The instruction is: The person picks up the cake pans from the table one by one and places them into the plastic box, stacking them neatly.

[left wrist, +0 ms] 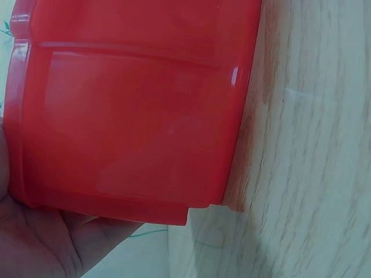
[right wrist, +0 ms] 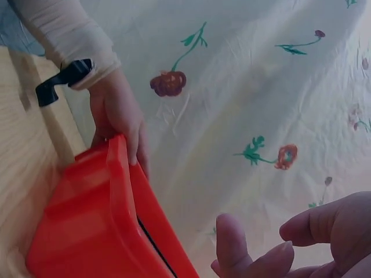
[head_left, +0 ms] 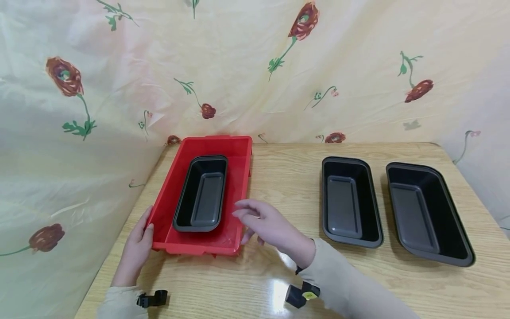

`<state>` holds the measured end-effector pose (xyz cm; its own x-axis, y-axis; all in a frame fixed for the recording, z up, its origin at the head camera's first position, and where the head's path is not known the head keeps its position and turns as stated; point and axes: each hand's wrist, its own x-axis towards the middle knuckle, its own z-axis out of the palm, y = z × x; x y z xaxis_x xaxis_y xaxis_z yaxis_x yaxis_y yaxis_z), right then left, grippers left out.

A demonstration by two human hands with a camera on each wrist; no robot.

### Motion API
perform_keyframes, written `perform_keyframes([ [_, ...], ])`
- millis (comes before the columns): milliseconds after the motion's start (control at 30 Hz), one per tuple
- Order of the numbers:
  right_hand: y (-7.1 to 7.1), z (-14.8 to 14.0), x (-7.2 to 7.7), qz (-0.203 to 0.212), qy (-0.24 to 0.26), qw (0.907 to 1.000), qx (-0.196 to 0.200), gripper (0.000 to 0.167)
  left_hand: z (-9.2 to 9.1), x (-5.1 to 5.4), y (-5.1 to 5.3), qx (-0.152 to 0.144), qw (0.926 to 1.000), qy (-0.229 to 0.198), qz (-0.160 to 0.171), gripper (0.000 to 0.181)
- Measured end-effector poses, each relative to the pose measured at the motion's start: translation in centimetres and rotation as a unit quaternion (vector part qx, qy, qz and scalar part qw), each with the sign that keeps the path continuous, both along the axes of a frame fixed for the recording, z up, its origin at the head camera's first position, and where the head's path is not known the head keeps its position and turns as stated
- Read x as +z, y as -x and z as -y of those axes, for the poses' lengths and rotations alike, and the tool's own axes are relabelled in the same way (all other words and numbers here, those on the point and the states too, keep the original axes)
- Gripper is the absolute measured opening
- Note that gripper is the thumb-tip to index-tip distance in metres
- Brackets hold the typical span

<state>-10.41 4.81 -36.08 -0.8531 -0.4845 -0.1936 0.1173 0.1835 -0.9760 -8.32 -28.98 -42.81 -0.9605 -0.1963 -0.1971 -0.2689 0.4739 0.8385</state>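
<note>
Head view: worn high, facing forward and down over the wood-grain tabletop (head_left: 287, 177) to the flower-patterned sheet (head_left: 239, 53), at middle distance. Left wrist view: set very close, rolled sideways, facing one end of the red plastic tray (left wrist: 133, 127). Right wrist view: near, tilted, looking across that tray toward the left hand (right wrist: 123, 119) and sheet, sharing both tray and hand with the head view.

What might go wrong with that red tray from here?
The left hand grips the tray at one side and the right hand isn't gripping it, so it might tip if lifted. The inner pan has room around it and could slide. The right sleeve is near the middle pan and might bump it.
</note>
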Motion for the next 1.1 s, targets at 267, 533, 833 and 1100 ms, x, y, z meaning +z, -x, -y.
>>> perform_keyframes([
  [267,-0.1,-2.6,-0.4,-0.022,0.013,0.9995,-0.016,0.042,0.0,-0.1,-0.1,-0.008,0.9999,-0.01,-0.007,0.058],
  [533,-0.1,-5.5,-0.8,-0.025,0.005,0.9986,-0.047,0.044,0.1,0.0,0.0,-0.009,0.9999,-0.008,-0.008,0.058],
  [833,-0.1,-8.7,-0.9,-0.041,-0.026,0.9962,-0.072,0.045,0.2,-0.2,0.1,-0.014,0.9998,-0.006,-0.014,0.058],
  [1100,-0.4,-11.0,-1.1,-0.048,-0.05,0.9919,-0.106,0.044,0.2,-0.1,0.0,-0.013,0.9998,-0.006,-0.016,0.058],
])
